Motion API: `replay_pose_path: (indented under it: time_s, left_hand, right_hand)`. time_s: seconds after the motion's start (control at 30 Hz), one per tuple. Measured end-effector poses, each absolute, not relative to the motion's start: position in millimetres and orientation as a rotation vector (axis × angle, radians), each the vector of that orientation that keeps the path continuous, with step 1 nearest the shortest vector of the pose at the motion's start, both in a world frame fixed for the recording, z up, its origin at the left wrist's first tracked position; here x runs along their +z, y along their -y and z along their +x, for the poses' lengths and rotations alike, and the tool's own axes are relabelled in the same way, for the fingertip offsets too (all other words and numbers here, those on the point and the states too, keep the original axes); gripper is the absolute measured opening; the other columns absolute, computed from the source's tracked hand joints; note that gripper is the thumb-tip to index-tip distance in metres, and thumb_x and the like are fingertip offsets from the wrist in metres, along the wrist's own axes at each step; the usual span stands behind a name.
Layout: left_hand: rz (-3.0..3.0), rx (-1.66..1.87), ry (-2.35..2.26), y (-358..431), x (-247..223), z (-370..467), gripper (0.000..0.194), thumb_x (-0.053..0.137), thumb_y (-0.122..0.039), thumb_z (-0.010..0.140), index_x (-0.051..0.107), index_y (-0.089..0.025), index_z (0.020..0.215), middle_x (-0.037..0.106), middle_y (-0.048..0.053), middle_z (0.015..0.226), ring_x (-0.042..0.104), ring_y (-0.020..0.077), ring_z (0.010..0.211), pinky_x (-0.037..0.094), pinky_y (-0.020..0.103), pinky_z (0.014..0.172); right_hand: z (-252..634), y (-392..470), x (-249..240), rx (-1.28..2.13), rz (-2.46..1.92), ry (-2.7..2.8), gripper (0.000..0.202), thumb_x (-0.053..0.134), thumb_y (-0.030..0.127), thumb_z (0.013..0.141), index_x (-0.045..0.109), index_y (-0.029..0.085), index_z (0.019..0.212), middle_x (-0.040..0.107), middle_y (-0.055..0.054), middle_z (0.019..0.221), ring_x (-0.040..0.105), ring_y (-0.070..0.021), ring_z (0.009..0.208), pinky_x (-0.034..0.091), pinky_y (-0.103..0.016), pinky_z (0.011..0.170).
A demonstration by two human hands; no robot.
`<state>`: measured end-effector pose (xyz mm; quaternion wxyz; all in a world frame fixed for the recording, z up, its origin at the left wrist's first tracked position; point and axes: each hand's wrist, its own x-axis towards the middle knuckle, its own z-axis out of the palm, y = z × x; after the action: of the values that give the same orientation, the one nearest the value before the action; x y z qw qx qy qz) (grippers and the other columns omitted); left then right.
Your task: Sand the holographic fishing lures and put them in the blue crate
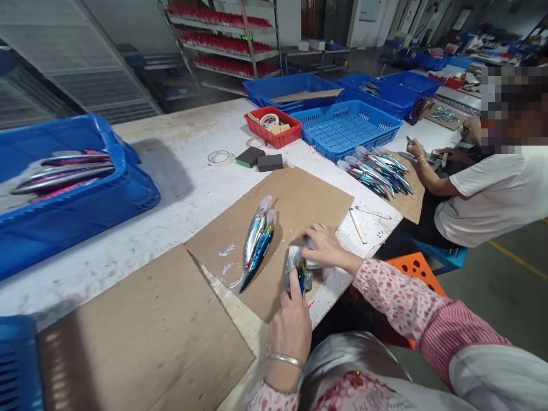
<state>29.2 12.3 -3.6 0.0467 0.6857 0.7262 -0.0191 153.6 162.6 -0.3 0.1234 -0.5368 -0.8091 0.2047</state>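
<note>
My left hand (291,322) has its fingers closed on a dark fishing lure (302,275) with a yellow stripe, close to the table's front edge. Pressed around a grey sanding block (293,258) at the far end of that lure are the fingers of my right hand (322,244). My hands hide part of both things. Left of them, two shiny fishing lures (257,245) with clear lips lie side by side on a cardboard sheet (317,191).
A blue bin (128,182) with lures stands at left. Tape rolls (219,157), dark sanding blocks (270,162), a red tray (291,136) and a blue basket (351,149) are farther back. Knives (358,226) lie right; a co-worker (492,182) sits beyond a lure pile (379,171).
</note>
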Motion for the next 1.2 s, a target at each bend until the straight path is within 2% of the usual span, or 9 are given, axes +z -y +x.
replay_pose_path:
  time_s: [0.17,0.3,0.47,0.57,0.63,0.73,0.93,1.1,1.2]
  left_hand:
    - [2.090,-0.019,-2.207,-10.1,-2.1,28.1,0.056,0.043,-0.023,0.093,0.031,-0.016,0.148,0.065,0.006,0.085,0.067,0.0155,0.058,0.046,0.024,0.049]
    - [2.104,0.011,-2.195,-8.8,-5.7,26.8,0.058,0.045,-0.024,0.093,0.029,-0.019,0.148,0.065,0.004,0.085,0.066,0.0140,0.057,0.044,0.023,0.047]
    - [2.095,-0.005,-2.222,-10.0,-6.6,27.8,0.059,0.044,-0.025,0.094,0.027,-0.017,0.149,0.067,0.005,0.086,0.065,0.0148,0.058,0.045,0.023,0.049]
    - [2.095,-0.020,-2.195,-10.5,-7.2,28.0,0.058,0.042,-0.024,0.094,0.025,-0.016,0.150,0.067,0.006,0.086,0.065,0.0148,0.057,0.045,0.023,0.048]
    - [2.101,-0.022,-2.213,-10.5,-9.8,27.7,0.060,0.044,-0.023,0.093,0.025,-0.017,0.150,0.067,0.007,0.088,0.065,0.0145,0.057,0.045,0.023,0.048]
    - [2.119,0.015,-2.247,-10.2,-14.9,26.4,0.063,0.049,-0.024,0.091,0.026,-0.018,0.149,0.067,0.008,0.093,0.065,0.0134,0.057,0.044,0.022,0.048]
    - [2.147,0.095,-2.190,-10.6,-13.0,23.1,0.061,0.049,-0.023,0.091,0.028,-0.015,0.148,0.067,0.005,0.083,0.064,0.0130,0.055,0.042,0.022,0.046]
    - [2.118,0.112,-2.162,-10.8,-11.1,21.7,0.060,0.049,-0.023,0.091,0.028,-0.014,0.147,0.067,0.005,0.082,0.064,0.0130,0.058,0.043,0.021,0.048]
    - [2.130,0.115,-2.163,-10.4,-14.8,21.4,0.059,0.046,-0.024,0.092,0.028,-0.015,0.148,0.067,0.004,0.082,0.064,0.0139,0.058,0.043,0.022,0.050]
  right_hand:
    - [151.8,-167.3,1.2,0.464,-1.696,2.280,0.034,0.057,0.035,0.083,0.059,0.024,0.114,0.053,-0.007,0.115,0.041,-0.0266,0.113,0.039,-0.040,0.090]
    - [150.7,-167.2,3.7,0.576,-1.599,2.395,0.035,0.059,0.035,0.082,0.059,0.024,0.115,0.054,-0.005,0.112,0.044,-0.0245,0.110,0.040,-0.038,0.089]
    - [149.6,-166.2,7.9,0.451,-1.724,2.311,0.033,0.056,0.037,0.084,0.059,0.024,0.115,0.053,-0.008,0.117,0.041,-0.0271,0.114,0.040,-0.041,0.088]
    - [150.2,-162.9,8.7,0.543,-1.619,2.389,0.034,0.059,0.036,0.082,0.059,0.025,0.114,0.054,-0.006,0.114,0.043,-0.0253,0.112,0.040,-0.039,0.089]
    - [150.4,-163.3,8.9,0.587,-1.597,2.402,0.034,0.060,0.036,0.082,0.060,0.025,0.114,0.055,-0.005,0.112,0.045,-0.0242,0.110,0.039,-0.038,0.090]
    - [149.9,-165.5,9.1,0.474,-1.686,2.335,0.033,0.058,0.036,0.083,0.060,0.024,0.113,0.055,-0.007,0.114,0.043,-0.0260,0.113,0.039,-0.040,0.088]
    - [152.0,-162.3,5.9,0.529,-1.543,2.430,0.033,0.061,0.036,0.082,0.060,0.026,0.113,0.056,-0.004,0.112,0.045,-0.0242,0.110,0.040,-0.038,0.088]
    - [153.9,-163.3,7.8,0.350,-1.594,2.374,0.033,0.058,0.037,0.084,0.059,0.024,0.114,0.053,-0.007,0.117,0.042,-0.0266,0.112,0.039,-0.041,0.088]
    - [154.7,-160.3,8.9,0.448,-1.473,2.453,0.034,0.060,0.037,0.082,0.058,0.025,0.114,0.054,-0.005,0.115,0.044,-0.0249,0.110,0.039,-0.039,0.087]
